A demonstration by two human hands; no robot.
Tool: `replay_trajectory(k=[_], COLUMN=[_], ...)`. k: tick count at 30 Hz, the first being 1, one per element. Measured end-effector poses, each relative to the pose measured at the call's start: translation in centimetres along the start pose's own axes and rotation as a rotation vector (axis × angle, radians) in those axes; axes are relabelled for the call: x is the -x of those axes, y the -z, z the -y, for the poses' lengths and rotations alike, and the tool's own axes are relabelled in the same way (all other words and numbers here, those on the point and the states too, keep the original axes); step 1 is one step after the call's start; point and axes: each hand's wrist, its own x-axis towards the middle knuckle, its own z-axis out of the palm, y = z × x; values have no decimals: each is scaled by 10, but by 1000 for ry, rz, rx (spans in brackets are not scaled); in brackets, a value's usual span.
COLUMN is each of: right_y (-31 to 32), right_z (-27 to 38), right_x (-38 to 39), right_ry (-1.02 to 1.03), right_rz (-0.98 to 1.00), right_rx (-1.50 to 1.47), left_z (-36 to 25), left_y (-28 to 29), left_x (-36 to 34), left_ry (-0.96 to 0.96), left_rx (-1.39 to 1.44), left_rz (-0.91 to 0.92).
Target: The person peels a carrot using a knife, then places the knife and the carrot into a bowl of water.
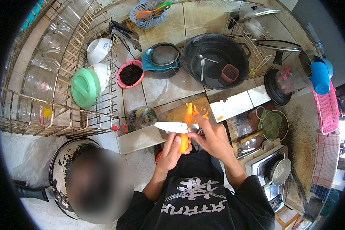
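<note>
My left hand [170, 153] is closed around the lower part of a peeled orange carrot [183, 143], which points away from me. My right hand [215, 138] grips a knife by its handle end, largely hidden by the fingers. The knife's pale, broad blade [170, 127] points left and lies across the carrot's middle. Beyond the hands is a wooden cutting board [168, 115], with orange carrot peelings [205, 114] on its right part.
A black basin [188, 63] holding a fork, a spoon and a small red container stands beyond the board. At left are a wire dish rack [57, 124] and a worn pan [56, 168], partly covered by a blur. A stove [253, 167] stands at right.
</note>
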Motion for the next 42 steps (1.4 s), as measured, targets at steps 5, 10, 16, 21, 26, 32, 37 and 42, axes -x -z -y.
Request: replay_trajectory(k=[5,10,16,21,26,32,37,42], right_y=[-6,-10,-13,-15,-12,-18,-17,-21], right_z=[0,-3,-3,-1,2,-3,0,-3], right_x=[2,4,1,-2,-3,-8,-11,-12], right_ry=[68,53,38,-17,-70,-36,-18,33], right_rz=[-28,16,-8,-27,51,-54,-22,-57], right_rx=[-57,-67,-94,-102,-95,-124,-23,36], left_z=[-4,-10,-12,-17,-20,-19,-22,-20], left_y=[6,11,12,10,10,9,11,14], left_x=[-3,-4,-5,-5,-4,-5,-5,-6], left_ry=[-28,-36,-37,-31,-41,-27,-19,-12], left_rx=[-128,-184,-201,-255,-281,-255,-239,-189], left_rz=[-55,-20,-18,3,-11,-19,-10,14])
